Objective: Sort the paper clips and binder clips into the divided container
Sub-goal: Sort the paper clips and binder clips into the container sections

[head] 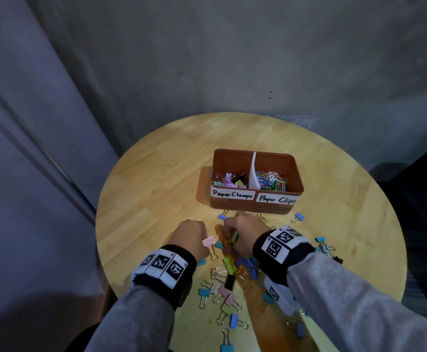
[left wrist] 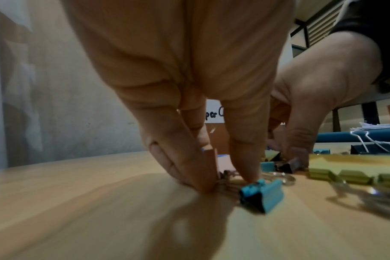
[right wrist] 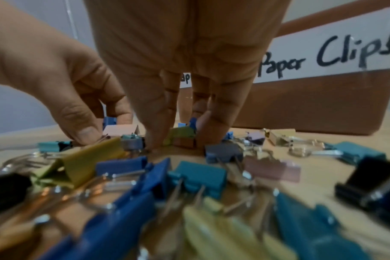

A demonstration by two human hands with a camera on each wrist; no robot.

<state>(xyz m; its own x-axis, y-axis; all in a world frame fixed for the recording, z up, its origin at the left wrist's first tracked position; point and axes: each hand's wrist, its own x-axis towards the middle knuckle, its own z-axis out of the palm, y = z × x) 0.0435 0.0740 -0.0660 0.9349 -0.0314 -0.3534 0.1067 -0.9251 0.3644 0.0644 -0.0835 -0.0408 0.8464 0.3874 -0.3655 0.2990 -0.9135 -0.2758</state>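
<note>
- Round light-wood table (head: 156, 174) against a grey concrete wall (head: 232, 59), dim room
- Brown rectangular plastic container (head: 235, 158) sits mid-table, white divider (head: 253, 171) splitting it; left half labelled "Paper Clamps" holds pastel binder clips (head: 229, 180), right half labelled "Paper Clips" holds multicoloured wire paper clips (head: 272, 180)
- Loose binder clips in teal, blue, green, pink and black (head: 229, 283) scattered on the wood just in front of the container, toward the person
- Left hand (head: 191, 236): fingertips (left wrist: 203, 181) down on the table, pinched together on wire handles of a teal binder clip (left wrist: 263, 195); small pink binder clip (head: 209, 241) right at its thumb side
- Right hand (head: 248, 231): fingers curled down into the pile, closing on a green binder clip (right wrist: 180, 134); grip not fully clear
- Grey sleeves, black wristbands with printed marker tags (head: 161, 265) on both wrists
</note>
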